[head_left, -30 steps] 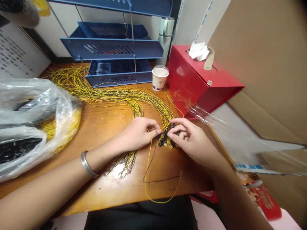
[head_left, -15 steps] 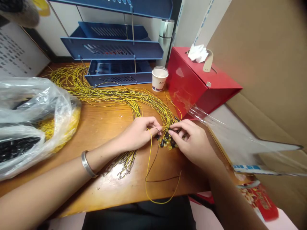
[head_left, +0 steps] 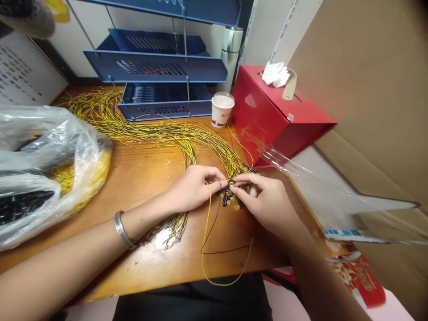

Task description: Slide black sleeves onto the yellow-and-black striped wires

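Observation:
My left hand point(head_left: 197, 187) is closed in a pinch on a thin yellow and black wire pair point(head_left: 209, 214), whose loose end loops down past the table's front edge. Facing it, my right hand point(head_left: 267, 196) pinches a small black and yellowish connector point(head_left: 232, 183) between thumb and forefinger. The fingertips of both hands almost meet there. Several similar black connectors with yellowish square pieces point(head_left: 237, 207) lie on the table just below and behind the fingers. From them a long bundle of yellow and black wires point(head_left: 160, 131) runs away to the back left. Stripped-looking wire ends point(head_left: 172, 236) stick out below my left forearm.
A clear plastic bag point(head_left: 83, 133) with yellow and black contents stands at the left. Blue stacked trays point(head_left: 157, 67), a paper cup point(head_left: 222, 109) and a grey bottle point(head_left: 230, 53) are at the back. A red tissue box point(head_left: 267, 111) and clear plastic film point(head_left: 327, 187) lie to the right.
My right hand has moved slightly left, bringing its fingertips close to my left hand's. A connector now shows between its thumb and forefinger. The left hand has barely shifted.

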Demonstrator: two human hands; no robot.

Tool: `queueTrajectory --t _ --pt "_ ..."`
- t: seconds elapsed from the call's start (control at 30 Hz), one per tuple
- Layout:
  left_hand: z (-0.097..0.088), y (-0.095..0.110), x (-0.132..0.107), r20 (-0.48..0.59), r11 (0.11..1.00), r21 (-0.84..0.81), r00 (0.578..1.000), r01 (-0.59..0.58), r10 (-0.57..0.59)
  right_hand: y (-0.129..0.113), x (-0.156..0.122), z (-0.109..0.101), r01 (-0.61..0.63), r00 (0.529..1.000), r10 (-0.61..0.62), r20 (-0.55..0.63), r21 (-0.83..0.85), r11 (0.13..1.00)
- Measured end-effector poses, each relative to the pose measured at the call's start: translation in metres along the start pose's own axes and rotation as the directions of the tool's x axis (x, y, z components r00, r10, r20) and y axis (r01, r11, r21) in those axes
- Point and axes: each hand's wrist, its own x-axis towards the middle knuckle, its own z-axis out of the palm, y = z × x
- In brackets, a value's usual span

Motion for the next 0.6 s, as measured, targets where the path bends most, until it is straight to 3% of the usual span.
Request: queueTrajectory --t 0.17,0.37,0.6 --pt "0.001 0.0 0.001 -0.014 0.997 -0.079 1.0 -0.013 0.012 -0.002 -0.002 0.008 0.092 0.992 -0.105 -0.073 -0.155 0.984" --pt "0.0 0.0 -0.002 0.044 0.994 0.063 0.995 -0.094 0.091 -0.003 -0.003 0.013 0.008 0.989 -0.027 -0.147 -0.127 0.992" --pt "0.001 -0.003 -0.003 0.035 0.996 0.028 0.996 -0.087 0.086 -0.005 -0.004 0.002 0.13 0.992 -0.13 0.002 -0.034 0.991"
